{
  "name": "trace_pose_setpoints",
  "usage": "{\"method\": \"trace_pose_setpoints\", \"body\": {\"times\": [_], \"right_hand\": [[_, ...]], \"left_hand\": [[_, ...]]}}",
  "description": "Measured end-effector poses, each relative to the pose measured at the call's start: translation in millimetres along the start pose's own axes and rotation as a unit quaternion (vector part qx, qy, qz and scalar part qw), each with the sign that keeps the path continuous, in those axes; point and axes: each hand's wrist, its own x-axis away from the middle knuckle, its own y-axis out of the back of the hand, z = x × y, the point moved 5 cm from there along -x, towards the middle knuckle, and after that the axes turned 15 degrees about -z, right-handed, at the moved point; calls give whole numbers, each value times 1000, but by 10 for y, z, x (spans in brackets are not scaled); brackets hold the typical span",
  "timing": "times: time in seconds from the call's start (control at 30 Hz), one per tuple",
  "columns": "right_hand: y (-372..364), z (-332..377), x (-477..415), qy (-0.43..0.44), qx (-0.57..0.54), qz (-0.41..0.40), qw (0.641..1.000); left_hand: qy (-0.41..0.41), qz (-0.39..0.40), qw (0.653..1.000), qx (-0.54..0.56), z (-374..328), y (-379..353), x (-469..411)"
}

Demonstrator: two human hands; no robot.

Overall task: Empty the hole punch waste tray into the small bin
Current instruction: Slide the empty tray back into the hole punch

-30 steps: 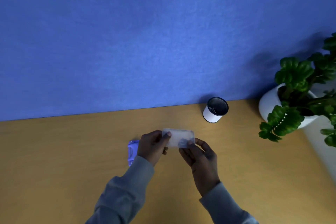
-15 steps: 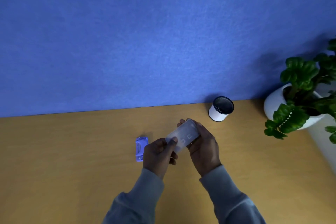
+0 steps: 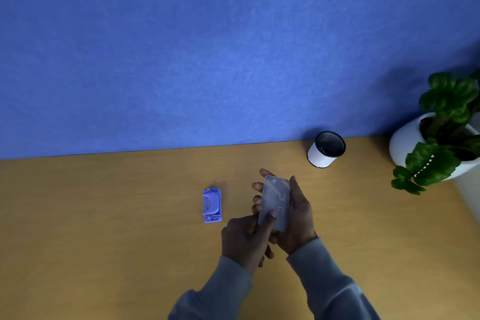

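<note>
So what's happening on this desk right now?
A person holds the clear waste tray above the wooden desk. The right hand cradles it and the left hand pinches its near end. The purple hole punch lies to their left. The small bin stands by the blue wall, off to the right; the tray is not yet over it.

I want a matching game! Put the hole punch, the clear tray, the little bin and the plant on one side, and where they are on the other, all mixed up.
Things:
1. hole punch
2. clear tray
3. little bin
4. plant

Places:
A. at the desk's far right edge, in a white pot
B. held in both hands
C. lying on the desk, left of the hands
D. standing by the blue wall, with nothing touching it

Pairs: 1-C, 2-B, 3-D, 4-A
</note>
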Motion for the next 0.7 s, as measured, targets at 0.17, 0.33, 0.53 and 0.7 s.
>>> {"method": "trace_pose_setpoints", "body": {"times": [0.17,0.33,0.53,0.7], "right_hand": [[74,41,-105,-3,-26,-1,1000],[74,62,-172,-7,-28,10,1000],[50,-15,-212,-16,-27,13,999],[54,6,-241,-9,-26,7,1000]], "left_hand": [[34,-70,996,38,72,246,-343],[-39,-198,960,-196,340,486,-1106],[-10,-209,941,-267,601,534,-1449],[19,-185,932,-312,667,538,-1475]]}}
